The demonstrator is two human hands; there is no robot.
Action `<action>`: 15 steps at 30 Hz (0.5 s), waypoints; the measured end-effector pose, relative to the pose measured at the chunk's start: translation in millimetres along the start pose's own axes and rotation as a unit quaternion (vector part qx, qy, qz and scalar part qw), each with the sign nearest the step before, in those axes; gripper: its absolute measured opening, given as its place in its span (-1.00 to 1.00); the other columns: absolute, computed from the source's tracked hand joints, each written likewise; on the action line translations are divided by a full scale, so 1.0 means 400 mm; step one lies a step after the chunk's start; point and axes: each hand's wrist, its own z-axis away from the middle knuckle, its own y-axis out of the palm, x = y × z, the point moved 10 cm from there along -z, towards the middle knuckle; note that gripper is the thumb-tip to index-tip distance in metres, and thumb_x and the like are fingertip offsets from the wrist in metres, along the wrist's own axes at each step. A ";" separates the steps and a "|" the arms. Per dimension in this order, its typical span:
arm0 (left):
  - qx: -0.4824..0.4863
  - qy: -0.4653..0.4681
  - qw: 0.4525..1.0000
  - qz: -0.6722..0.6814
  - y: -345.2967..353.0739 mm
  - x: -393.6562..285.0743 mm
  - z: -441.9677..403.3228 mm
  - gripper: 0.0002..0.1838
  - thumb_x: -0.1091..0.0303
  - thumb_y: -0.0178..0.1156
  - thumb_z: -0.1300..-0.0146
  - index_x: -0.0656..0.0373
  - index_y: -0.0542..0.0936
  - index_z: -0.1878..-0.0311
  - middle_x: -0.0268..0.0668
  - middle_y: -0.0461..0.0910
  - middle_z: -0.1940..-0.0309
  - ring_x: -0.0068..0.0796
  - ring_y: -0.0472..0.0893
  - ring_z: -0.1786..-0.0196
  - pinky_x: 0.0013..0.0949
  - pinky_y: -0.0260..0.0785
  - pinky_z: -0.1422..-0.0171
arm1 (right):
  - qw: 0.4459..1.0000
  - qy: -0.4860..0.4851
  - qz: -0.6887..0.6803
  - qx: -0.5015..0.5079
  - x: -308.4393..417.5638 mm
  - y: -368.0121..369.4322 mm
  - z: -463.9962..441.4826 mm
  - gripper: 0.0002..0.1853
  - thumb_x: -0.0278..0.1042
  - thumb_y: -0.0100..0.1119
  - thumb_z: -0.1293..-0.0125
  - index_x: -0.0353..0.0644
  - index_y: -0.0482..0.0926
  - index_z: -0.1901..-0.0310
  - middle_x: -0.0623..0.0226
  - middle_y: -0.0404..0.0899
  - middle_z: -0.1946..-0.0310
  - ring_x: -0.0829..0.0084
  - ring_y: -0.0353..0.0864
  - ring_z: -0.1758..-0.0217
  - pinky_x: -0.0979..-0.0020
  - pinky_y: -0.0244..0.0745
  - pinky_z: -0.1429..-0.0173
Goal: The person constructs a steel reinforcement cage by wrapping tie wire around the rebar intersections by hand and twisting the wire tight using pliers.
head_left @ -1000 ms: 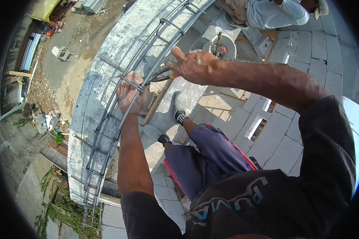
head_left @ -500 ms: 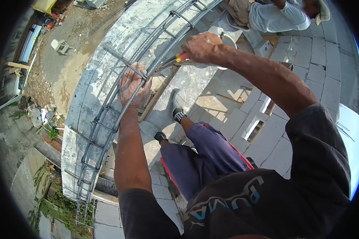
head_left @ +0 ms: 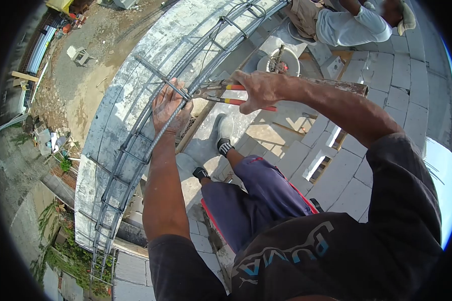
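Observation:
My right hand is wrapped round the red-and-yellow handles of a pair of pliers, whose handles are spread. The jaws of the pliers are at a crossing of bars in the rebar cage, close beside my left hand. My left hand is at the same crossing, its fingers over and behind the bars; it grips the rebar there. The cage lies along the curved concrete beam. A thin wire loops above the bars.
A white bucket with bits of material stands beyond my right hand. At the top right a person in a light shirt sits or crouches. Pale blocks lie right of my legs. Left of the beam, the ground is far below.
My right hand has gone from a closed grip higher up to a lower position, with the pliers' handles now spread. My left hand remains on the rebar. The view has shifted slightly.

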 end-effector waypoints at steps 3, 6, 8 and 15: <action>-0.032 0.020 0.998 0.044 -0.006 -0.002 0.003 -0.43 0.09 0.38 -0.16 -0.03 0.59 -0.26 -0.30 0.43 -0.41 -0.14 0.45 -0.37 0.04 0.25 -0.46 | 0.925 -0.104 0.278 -0.235 0.121 -0.056 0.119 -0.47 -0.06 0.13 -0.46 -0.37 0.47 -0.21 -0.05 0.52 0.06 0.03 0.72 -0.02 -0.03 0.70 -0.01; -0.031 0.027 0.998 0.046 -0.008 -0.004 0.005 -0.44 0.09 0.37 -0.17 -0.03 0.59 -0.26 -0.29 0.44 -0.40 -0.13 0.44 -0.38 0.05 0.25 -0.47 | 0.972 -0.007 0.226 -0.059 0.103 -0.036 0.106 -0.47 -0.10 0.00 -0.56 -0.34 0.37 -0.35 -0.13 0.48 -0.08 -0.08 0.70 -0.03 0.01 0.71 -0.05; -0.023 0.019 0.999 0.032 -0.013 -0.003 0.006 -0.46 0.10 0.32 -0.20 -0.05 0.59 -0.26 -0.33 0.45 -0.41 -0.19 0.43 -0.43 0.02 0.27 -0.48 | 0.999 0.011 0.044 -0.005 0.039 -0.031 0.065 -0.42 0.12 -0.14 -0.61 -0.35 0.59 -0.04 0.02 0.64 0.22 0.22 0.76 0.24 0.25 0.72 0.19; -0.028 0.024 0.999 0.007 -0.012 -0.011 0.004 -0.41 0.14 0.40 -0.14 -0.05 0.57 -0.28 -0.28 0.49 -0.35 -0.15 0.45 -0.37 0.03 0.25 -0.46 | 0.982 -0.046 0.127 0.130 0.061 -0.041 -0.006 -0.44 0.03 -0.09 -0.61 -0.35 0.66 0.28 0.19 0.67 0.51 0.37 0.73 0.50 0.30 0.67 0.38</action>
